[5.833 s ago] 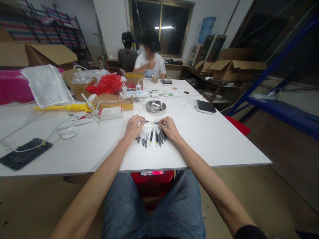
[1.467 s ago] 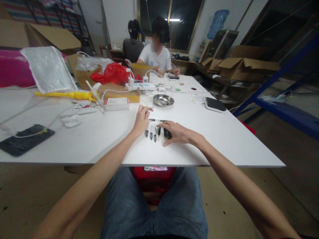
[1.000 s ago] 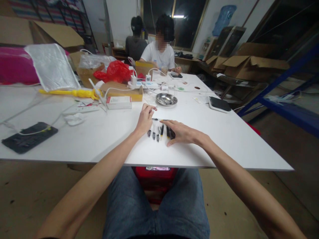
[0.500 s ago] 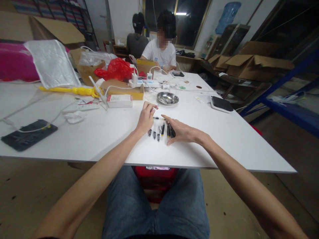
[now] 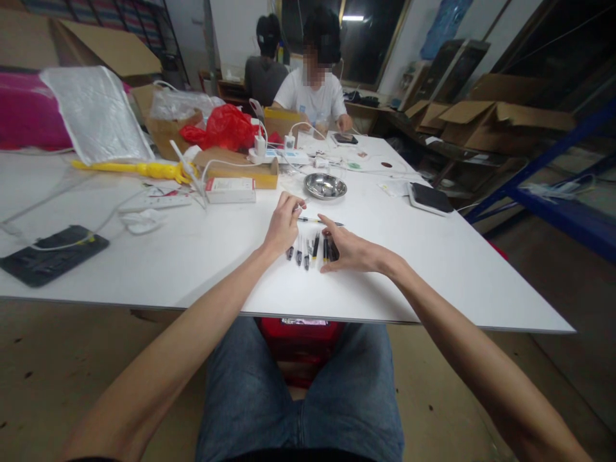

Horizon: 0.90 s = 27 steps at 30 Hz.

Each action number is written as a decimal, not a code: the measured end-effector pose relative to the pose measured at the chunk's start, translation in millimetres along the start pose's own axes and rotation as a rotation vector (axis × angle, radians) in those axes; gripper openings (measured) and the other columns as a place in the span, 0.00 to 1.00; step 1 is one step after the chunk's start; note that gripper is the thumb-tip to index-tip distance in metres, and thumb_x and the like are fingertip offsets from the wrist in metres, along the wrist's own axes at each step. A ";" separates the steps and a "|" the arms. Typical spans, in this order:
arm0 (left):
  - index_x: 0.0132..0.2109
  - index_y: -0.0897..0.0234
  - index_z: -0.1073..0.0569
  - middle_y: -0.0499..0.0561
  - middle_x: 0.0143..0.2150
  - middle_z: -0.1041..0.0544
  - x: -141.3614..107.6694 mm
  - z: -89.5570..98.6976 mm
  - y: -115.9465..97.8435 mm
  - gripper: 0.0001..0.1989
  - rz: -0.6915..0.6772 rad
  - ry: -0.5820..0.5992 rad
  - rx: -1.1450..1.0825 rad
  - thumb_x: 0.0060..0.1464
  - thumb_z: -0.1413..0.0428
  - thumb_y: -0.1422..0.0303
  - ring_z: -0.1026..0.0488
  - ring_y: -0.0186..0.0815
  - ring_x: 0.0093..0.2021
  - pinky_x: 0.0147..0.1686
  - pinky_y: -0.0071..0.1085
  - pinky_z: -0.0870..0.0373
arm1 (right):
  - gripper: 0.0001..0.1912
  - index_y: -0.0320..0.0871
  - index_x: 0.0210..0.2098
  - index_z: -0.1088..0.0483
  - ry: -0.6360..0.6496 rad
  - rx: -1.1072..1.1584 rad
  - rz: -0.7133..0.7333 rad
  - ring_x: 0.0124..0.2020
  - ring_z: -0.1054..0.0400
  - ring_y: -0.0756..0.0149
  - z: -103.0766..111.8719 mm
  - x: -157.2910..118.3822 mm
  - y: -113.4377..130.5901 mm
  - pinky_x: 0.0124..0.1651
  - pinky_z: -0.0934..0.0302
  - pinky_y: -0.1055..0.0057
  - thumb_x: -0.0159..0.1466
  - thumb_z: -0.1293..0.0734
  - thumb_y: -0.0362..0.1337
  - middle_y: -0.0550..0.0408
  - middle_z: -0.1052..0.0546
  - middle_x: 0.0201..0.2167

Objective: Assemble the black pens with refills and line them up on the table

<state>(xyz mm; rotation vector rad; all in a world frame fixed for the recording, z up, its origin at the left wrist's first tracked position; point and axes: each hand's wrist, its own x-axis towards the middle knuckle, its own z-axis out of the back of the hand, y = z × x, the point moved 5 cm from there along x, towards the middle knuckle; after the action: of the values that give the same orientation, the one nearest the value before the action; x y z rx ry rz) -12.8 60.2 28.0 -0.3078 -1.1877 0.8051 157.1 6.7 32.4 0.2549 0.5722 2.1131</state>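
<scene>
My left hand (image 5: 283, 221) is closed, its fingertips pinched together around something small and pale that I cannot make out. A thin pen refill (image 5: 314, 220) lies crosswise between my hands, its dark end passing behind my right index finger. My right hand (image 5: 355, 250) has thumb and fingers spread apart over the right end of a row of pen parts. In that row are clear pen caps with dark ends (image 5: 299, 258) and black barrels with a yellow band (image 5: 315, 248). The rightmost black pieces are partly hidden by my right hand.
A shiny metal bowl (image 5: 325, 187) stands just beyond my hands. To the left are a small white box (image 5: 231, 190), a power strip (image 5: 279, 156) with cables and a black tray (image 5: 55, 255). A dark-topped flat device (image 5: 430, 198) lies right. A person (image 5: 312, 96) sits across the table.
My right fingertips have shifted slightly away from me and to the right. More of the refill shows, its dark end now beyond my index finger. My left hand stays pinched in nearly the same place.
</scene>
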 end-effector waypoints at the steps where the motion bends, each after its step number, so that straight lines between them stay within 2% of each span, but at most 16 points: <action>1: 0.40 0.61 0.33 0.51 0.43 0.32 0.2 0.0 0.5 0.09 0.001 -0.005 -0.004 0.61 0.53 0.79 0.32 0.36 0.45 0.49 0.33 0.33 | 0.67 0.41 0.75 0.68 0.007 0.017 -0.011 0.62 0.37 0.38 2.5 -1.7 0.0 0.63 0.42 0.41 0.52 0.21 0.43 0.31 0.35 0.63; 3: 0.39 0.61 0.34 0.51 0.42 0.32 0.5 0.0 1.4 0.08 0.004 -0.012 -0.005 0.62 0.53 0.78 0.32 0.36 0.45 0.48 0.33 0.34 | 0.66 0.42 0.75 0.69 0.000 0.077 0.002 0.62 0.36 0.40 14.2 -6.3 0.3 0.63 0.40 0.41 0.54 0.22 0.45 0.32 0.34 0.63; 5: 0.39 0.61 0.35 0.51 0.41 0.31 0.3 -0.2 2.2 0.07 0.013 -0.004 0.000 0.62 0.54 0.77 0.32 0.36 0.44 0.47 0.33 0.35 | 0.65 0.46 0.75 0.68 -0.066 0.159 0.062 0.63 0.37 0.42 35.2 -9.8 -0.6 0.63 0.40 0.42 0.55 0.22 0.50 0.35 0.34 0.63; 8: 0.38 0.61 0.37 0.50 0.37 0.30 -1.2 -0.5 2.7 0.05 0.055 0.029 0.008 0.64 0.54 0.73 0.32 0.35 0.39 0.42 0.32 0.37 | 0.65 0.52 0.74 0.65 -0.265 0.266 0.163 0.62 0.36 0.45 69.2 -4.5 -9.5 0.63 0.39 0.44 0.53 0.23 0.57 0.40 0.33 0.63; 10: 0.38 0.61 0.36 0.49 0.35 0.29 -2.6 -0.2 0.6 0.07 0.077 0.057 0.021 0.67 0.54 0.68 0.33 0.34 0.35 0.37 0.30 0.39 | 0.63 0.56 0.74 0.63 -0.431 0.294 0.208 0.61 0.35 0.47 81.0 7.7 -19.8 0.62 0.37 0.46 0.52 0.24 0.60 0.43 0.37 0.66; 12: 0.38 0.62 0.35 0.48 0.33 0.29 -3.9 -0.2 -4.1 0.10 0.075 0.096 0.045 0.68 0.55 0.64 0.33 0.33 0.33 0.34 0.29 0.41 | 0.62 0.58 0.73 0.62 -0.607 0.286 0.229 0.60 0.36 0.48 80.5 23.1 -30.4 0.60 0.35 0.48 0.52 0.25 0.62 0.44 0.42 0.69; 15: 0.43 0.62 0.32 0.46 0.31 0.29 -4.9 -2.0 -10.4 0.12 0.080 0.177 0.095 0.69 0.55 0.61 0.33 0.32 0.30 0.32 0.28 0.42 | 0.60 0.56 0.73 0.59 -0.785 0.252 0.242 0.63 0.40 0.46 62.7 41.7 -40.5 0.61 0.36 0.46 0.52 0.26 0.63 0.43 0.46 0.70; 17: 0.46 0.61 0.29 0.45 0.29 0.29 -4.9 -4.5 -12.8 0.13 0.083 0.227 0.132 0.69 0.55 0.60 0.33 0.32 0.28 0.32 0.27 0.43 | 0.56 0.54 0.72 0.54 -0.805 0.233 0.265 0.63 0.41 0.45 48.5 46.7 -41.0 0.62 0.37 0.45 0.53 0.26 0.63 0.42 0.45 0.69; 20: 0.48 0.62 0.27 0.46 0.31 0.27 -4.6 -10.1 -15.8 0.14 0.053 0.293 0.150 0.69 0.55 0.61 0.31 0.32 0.29 0.31 0.27 0.42 | 0.49 0.55 0.69 0.49 -0.754 0.228 0.297 0.63 0.41 0.47 36.3 42.5 -36.9 0.62 0.37 0.47 0.56 0.27 0.62 0.43 0.43 0.67; 23: 0.51 0.62 0.26 0.47 0.31 0.26 -4.9 -14.5 -17.7 0.16 0.027 0.327 0.128 0.69 0.55 0.61 0.30 0.32 0.29 0.32 0.26 0.40 | 0.45 0.55 0.67 0.45 -0.752 0.220 0.275 0.66 0.44 0.47 38.0 32.5 -34.2 0.63 0.39 0.46 0.57 0.28 0.62 0.44 0.42 0.66; 27: 0.58 0.62 0.27 0.46 0.31 0.25 -7.1 -15.9 -17.2 0.19 0.019 0.334 0.130 0.69 0.55 0.61 0.29 0.32 0.29 0.33 0.26 0.38 | 0.38 0.54 0.62 0.38 -0.823 0.188 0.226 0.68 0.47 0.47 45.8 24.5 -33.4 0.66 0.43 0.45 0.59 0.30 0.62 0.44 0.42 0.65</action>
<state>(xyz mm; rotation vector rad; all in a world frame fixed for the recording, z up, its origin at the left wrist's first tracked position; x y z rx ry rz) 7.4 46.3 27.5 -0.3323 -0.8180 0.8080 185.0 56.9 55.2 1.2676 0.2447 1.9291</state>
